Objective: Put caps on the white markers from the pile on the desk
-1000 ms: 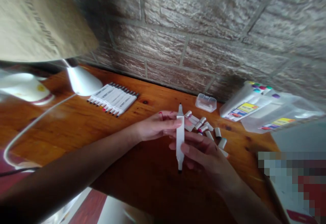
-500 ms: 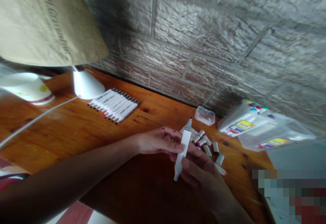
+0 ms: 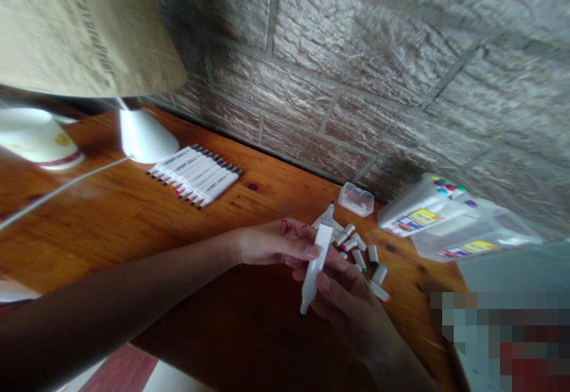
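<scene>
Both hands grip one white double-ended marker, uncapped, with a dark tip showing at each end. It is held tilted over the near part of the table. My left hand pinches its middle from the left, thumb on the barrel. My right hand closes on its lower part from the right, thumb against the side; some fingers of both hands are hidden behind it. Just beyond the right hand lie several loose marker caps. A row of white uncapped markers lies side by side further left.
A small clear plastic box sits near the brick wall. To the right stand a clear case of markers and another clear case. At the left are a lamp, its cord and a paper cup on the wooden table.
The camera view has shifted slightly, so the lamp and cup sit a little higher and further left. Both hands keep hold of the marker in nearly the same pose.
</scene>
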Motion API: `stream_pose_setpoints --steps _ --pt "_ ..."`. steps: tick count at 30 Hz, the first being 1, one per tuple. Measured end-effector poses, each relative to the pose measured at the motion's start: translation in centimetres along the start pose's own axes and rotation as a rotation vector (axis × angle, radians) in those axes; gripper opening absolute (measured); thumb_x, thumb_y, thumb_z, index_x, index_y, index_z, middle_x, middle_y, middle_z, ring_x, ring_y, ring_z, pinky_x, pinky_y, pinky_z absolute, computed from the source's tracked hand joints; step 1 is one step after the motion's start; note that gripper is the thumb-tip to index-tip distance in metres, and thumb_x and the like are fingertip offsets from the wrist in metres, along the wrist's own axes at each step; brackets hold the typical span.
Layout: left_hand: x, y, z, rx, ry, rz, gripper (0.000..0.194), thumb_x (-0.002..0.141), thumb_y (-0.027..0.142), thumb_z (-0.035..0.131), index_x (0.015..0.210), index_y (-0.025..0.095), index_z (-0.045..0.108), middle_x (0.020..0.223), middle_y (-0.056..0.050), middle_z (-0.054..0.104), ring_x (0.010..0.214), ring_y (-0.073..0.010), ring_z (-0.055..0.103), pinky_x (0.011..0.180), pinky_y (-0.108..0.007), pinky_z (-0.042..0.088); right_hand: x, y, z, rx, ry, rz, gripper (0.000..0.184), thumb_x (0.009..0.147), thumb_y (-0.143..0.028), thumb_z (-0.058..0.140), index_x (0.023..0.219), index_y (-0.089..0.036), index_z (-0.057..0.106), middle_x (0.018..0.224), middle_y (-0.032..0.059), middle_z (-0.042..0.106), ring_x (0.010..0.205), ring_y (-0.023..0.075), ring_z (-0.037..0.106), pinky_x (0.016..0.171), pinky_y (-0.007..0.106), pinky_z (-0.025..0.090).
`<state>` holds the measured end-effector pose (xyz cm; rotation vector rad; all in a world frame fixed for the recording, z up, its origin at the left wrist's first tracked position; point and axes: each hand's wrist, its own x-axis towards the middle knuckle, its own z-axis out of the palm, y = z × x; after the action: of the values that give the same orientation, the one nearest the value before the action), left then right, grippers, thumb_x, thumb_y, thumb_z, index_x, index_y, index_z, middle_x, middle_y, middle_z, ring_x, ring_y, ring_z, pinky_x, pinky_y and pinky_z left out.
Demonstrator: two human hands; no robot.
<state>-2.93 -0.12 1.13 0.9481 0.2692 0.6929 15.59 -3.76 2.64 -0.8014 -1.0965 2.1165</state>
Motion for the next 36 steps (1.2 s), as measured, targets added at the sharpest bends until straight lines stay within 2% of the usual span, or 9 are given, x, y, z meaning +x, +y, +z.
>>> stream_pose_setpoints --steps 5,12,16,21,26,29,36 --pt "0.1 0.2 0.2 -0.023 0.008 -0.005 0.039 0.076 0.045 0.078 0.097 0.012 0.074 0.053 0.006 0.041 0.052 -0.0071 0.036 0.053 -0.022 0.035 -0.2 -0.2 0.1 0.054 0.012 -0.021 0.019 0.083 -0.031 0.076 0.102 -0.03 0.075 0.082 0.0027 0.074 0.043 0.0015 0.027 0.04 0.014 0.023" --pt "0.3 -0.2 -0.1 -0.059 0.03 0.008 0.048 0.076 0.04 0.08 0.115 0.016 0.067 0.072 0.003 0.055 0.057 -0.0054 0.04 0.058 -0.021 0.035 -0.2 -0.8 -0.1 0.116 0.041 -0.087 0.017 0.085 -0.033 0.072 0.1 -0.025 0.074 0.071 -0.0017 0.068 0.041 0.0001 0.019 0.04 0.014 0.022" --pt "0.3 -0.3 -0.4 -0.042 0.059 0.05 0.048 0.081 0.037 0.076 0.123 0.018 0.063 0.07 0.003 0.053 0.061 -0.0079 0.044 0.062 -0.023 0.037 0.1 -1.7 -1.0 0.127 0.11 -0.203 0.019 0.083 -0.034 0.073 0.099 -0.023 0.073 0.08 -0.0012 0.069 0.043 0.0012 0.015 0.038 0.015 0.02" --pt "0.1 -0.5 -0.8 0.02 0.072 0.075 0.042 0.086 0.037 0.07 0.124 0.019 0.066 0.066 0.004 0.049 0.06 -0.008 0.041 0.06 -0.022 0.036 -0.1 -3.6 -1.9 0.205 0.184 -0.382 0.025 0.077 -0.038 0.079 0.097 -0.028 0.07 0.074 -0.0068 0.06 0.044 0.0022 0.01 0.039 0.015 0.023" --pt "0.3 -0.6 -1.1 0.043 0.099 0.074 0.039 0.089 0.039 0.067 0.122 0.02 0.067 0.063 0.005 0.042 0.059 -0.0078 0.037 0.06 -0.022 0.038 -0.3 -4.7 -2.9 0.185 0.228 -0.52 0.027 0.078 -0.051 0.075 0.099 -0.035 0.07 0.071 -0.0083 0.058 0.045 0.0049 0.001 0.037 0.019 0.013" --pt "0.4 -0.5 -1.0 0.041 0.106 0.072 0.038 0.088 0.04 0.068 0.12 0.02 0.068 0.062 0.006 0.038 0.059 -0.0078 0.035 0.061 -0.022 0.039 -0.2 -4.8 -3.2 0.157 0.249 -0.555 0.024 0.079 -0.053 0.072 0.098 -0.038 0.07 0.071 -0.0086 0.061 0.045 0.0063 -0.001 0.036 0.021 0.011" --pt "0.3 -0.4 -0.9 0.048 0.129 0.062 0.041 0.085 0.043 0.07 0.117 0.019 0.069 0.062 0.006 0.039 0.059 -0.0084 0.036 0.06 -0.022 0.038 -0.2 -4.8 -3.4 0.217 0.171 -0.553 0.024 0.079 -0.05 0.074 0.099 -0.038 0.07 0.073 -0.0093 0.063 0.045 0.006 0.001 0.037 0.02 0.012"
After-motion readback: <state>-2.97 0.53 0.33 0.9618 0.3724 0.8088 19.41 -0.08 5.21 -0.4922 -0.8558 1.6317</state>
